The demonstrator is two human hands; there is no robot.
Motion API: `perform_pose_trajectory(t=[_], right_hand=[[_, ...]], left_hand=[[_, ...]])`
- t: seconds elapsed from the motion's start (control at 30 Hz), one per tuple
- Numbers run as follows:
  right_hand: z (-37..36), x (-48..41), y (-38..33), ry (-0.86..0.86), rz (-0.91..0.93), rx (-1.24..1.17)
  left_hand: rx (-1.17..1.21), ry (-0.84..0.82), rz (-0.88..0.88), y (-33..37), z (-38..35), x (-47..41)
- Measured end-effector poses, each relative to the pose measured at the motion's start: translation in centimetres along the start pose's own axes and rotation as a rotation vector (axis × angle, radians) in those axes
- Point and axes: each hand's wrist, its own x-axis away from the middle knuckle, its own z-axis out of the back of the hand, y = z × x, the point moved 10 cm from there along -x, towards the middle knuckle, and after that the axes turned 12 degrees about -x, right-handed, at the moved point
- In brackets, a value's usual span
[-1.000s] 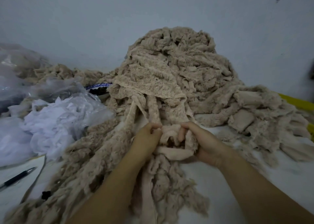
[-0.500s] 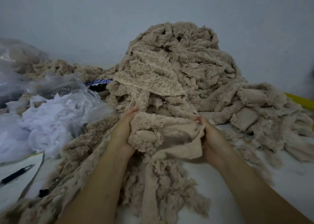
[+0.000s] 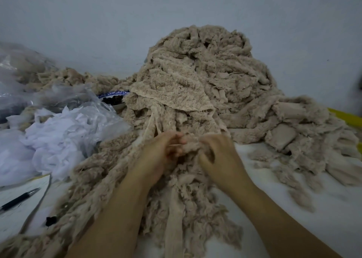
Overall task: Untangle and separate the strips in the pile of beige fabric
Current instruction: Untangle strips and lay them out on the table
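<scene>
Containers first: there's a bowl [image 3: 114, 101] with a blue patterned rim tucked at the left foot of the pile of beige fabric [image 3: 199, 77], something dark inside it, and you only get a sliver of it between the pile and the crumpled plastic. Far left, a clear plastic bag [image 3: 21, 75] holds more beige fluff. In front of it, white scraps [image 3: 56, 142] spill from loose clear plastic.

The pile stands tall against the wall [image 3: 98, 22], dead centre, with fuzzy strips [image 3: 174, 208] trailing down toward you and under both forearms. More strips sprawl low to the right across the white table [image 3: 323, 222].

Your left hand [image 3: 158, 156] and right hand [image 3: 217, 158] sit close together at the foot of the pile. Both have fingers curled into one fluffy clump [image 3: 191, 146] held between them.

A pen [image 3: 19, 199] lies on a sheet of paper [image 3: 17, 218] at bottom left. A small black bit [image 3: 51, 220] sits by the paper's edge, against the strips. A yellow edge [image 3: 345, 116] peeks out behind the right-hand spread.
</scene>
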Motion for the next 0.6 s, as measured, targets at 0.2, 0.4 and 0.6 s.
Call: perform_pose_trajectory(t=[0.2, 0.4, 0.6], right_hand=[[-1.2, 0.0, 3.3, -0.137, -0.221, 0.040], [3.6, 0.2, 5.1, 0.306, -0.361, -0.493], [5.3, 0.8, 7.9, 0.535, -0.475, -0.811]], left_hand=[[-0.873, 0.023, -0.179, 0.2, -0.5, 0.4], [-0.843, 0.160, -0.306, 2.9, 1.2, 0.6], [-1.007, 0.210, -0.246, 2.0, 1.7, -0.2]])
